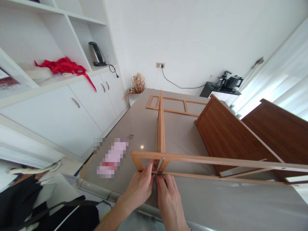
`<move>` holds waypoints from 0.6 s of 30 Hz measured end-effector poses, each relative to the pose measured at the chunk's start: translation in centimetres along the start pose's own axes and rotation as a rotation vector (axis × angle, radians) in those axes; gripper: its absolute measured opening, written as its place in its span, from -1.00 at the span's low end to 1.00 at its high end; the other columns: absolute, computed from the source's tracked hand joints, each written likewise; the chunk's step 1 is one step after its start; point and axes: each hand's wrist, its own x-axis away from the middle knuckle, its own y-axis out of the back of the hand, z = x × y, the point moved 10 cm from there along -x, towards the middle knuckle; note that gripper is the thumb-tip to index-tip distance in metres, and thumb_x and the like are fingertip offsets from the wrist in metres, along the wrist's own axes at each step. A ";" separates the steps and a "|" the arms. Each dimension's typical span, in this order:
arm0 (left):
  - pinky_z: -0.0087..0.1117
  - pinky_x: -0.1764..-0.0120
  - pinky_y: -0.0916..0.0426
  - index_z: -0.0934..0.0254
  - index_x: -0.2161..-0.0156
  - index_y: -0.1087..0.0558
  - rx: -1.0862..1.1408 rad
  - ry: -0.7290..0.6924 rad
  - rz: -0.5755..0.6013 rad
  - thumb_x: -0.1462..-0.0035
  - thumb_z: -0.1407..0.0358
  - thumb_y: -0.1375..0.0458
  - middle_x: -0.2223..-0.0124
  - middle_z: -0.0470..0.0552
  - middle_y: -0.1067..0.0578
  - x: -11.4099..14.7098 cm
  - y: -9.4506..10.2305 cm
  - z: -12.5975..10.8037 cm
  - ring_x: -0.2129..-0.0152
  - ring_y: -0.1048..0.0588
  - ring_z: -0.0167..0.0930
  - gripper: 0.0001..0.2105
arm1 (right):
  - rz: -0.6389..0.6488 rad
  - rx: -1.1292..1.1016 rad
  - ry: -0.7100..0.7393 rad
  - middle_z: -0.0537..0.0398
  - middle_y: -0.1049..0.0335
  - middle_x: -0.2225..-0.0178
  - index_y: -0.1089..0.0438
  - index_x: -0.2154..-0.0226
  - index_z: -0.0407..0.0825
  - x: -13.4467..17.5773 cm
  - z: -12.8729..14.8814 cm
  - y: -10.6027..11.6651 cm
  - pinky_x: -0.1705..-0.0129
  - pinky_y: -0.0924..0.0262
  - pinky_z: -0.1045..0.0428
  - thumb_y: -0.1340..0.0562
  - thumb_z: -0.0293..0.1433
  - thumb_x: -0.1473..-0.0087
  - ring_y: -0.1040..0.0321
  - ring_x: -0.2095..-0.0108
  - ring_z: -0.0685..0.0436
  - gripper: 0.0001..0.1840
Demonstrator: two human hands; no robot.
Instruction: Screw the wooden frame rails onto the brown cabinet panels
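Observation:
A long wooden frame (199, 158) with two rails and short crosspieces stands on edge near the front of the table. An upright wooden panel (161, 128) meets it at a right angle and runs away from me. At this joint, my left hand (141, 184) is closed on the frame, its fingertips partly behind the lower rail. Just to the right, my right hand (169, 195) is closed in a pinch below the lower rail. A small dark thing shows between both hands' fingertips; its kind is hard to make out.
Several small screws (130, 137) and a pixelated pink packet (114, 157) lie left on the table (130, 125). A flat wooden frame (185, 107) lies at the back. Brown wooden panels (226, 138) stand at right. White cabinets (57, 115) line the left.

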 end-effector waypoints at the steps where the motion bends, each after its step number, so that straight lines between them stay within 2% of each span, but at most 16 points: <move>1: -0.26 -0.01 -0.52 0.18 -0.32 0.00 -0.002 -0.004 -0.003 -0.40 0.47 0.10 -0.14 0.15 -0.55 0.0 0.0 0.0 -0.08 -0.59 -0.22 -0.55 | -0.001 0.010 0.011 0.01 -0.45 0.21 -0.39 0.16 0.05 -0.1 0.0 0.0 0.17 -0.37 -0.05 -0.01 -0.48 -0.42 -0.42 0.20 -0.17 -0.73; 5: -0.28 -0.02 -0.52 0.19 -0.35 0.03 -0.017 -0.014 -0.010 -0.38 0.49 0.09 -0.17 0.19 -0.54 -0.1 -0.2 0.1 -0.11 -0.58 -0.23 -0.50 | -0.009 0.034 0.042 0.03 -0.46 0.23 -0.42 0.14 0.07 -0.4 0.0 0.4 0.22 -0.33 -0.05 0.00 -0.49 -0.41 -0.40 0.24 -0.18 -0.70; 12: -0.19 0.06 -0.54 0.17 -0.35 0.00 -0.031 0.014 -0.006 -0.42 0.43 0.11 -0.15 0.18 -0.54 0.0 -0.2 0.2 -0.01 -0.62 -0.16 -0.54 | 0.008 -0.027 -0.010 0.03 -0.42 0.20 -0.44 0.17 0.05 -0.2 -1.1 0.9 0.21 -0.28 -0.03 -0.09 -0.47 -0.40 -0.36 0.24 -0.14 -0.78; 18: -0.27 0.05 -0.53 0.17 -0.34 0.01 -0.016 0.001 -0.011 -0.43 0.44 0.10 -0.12 0.14 -0.55 -0.1 0.2 0.0 -0.01 -0.62 -0.21 -0.55 | 0.016 -0.053 -0.029 0.06 -0.45 0.20 -0.47 0.09 0.08 -0.1 -1.5 1.0 0.19 -0.23 -0.04 -0.12 -0.43 -0.40 -0.37 0.19 -0.15 -0.79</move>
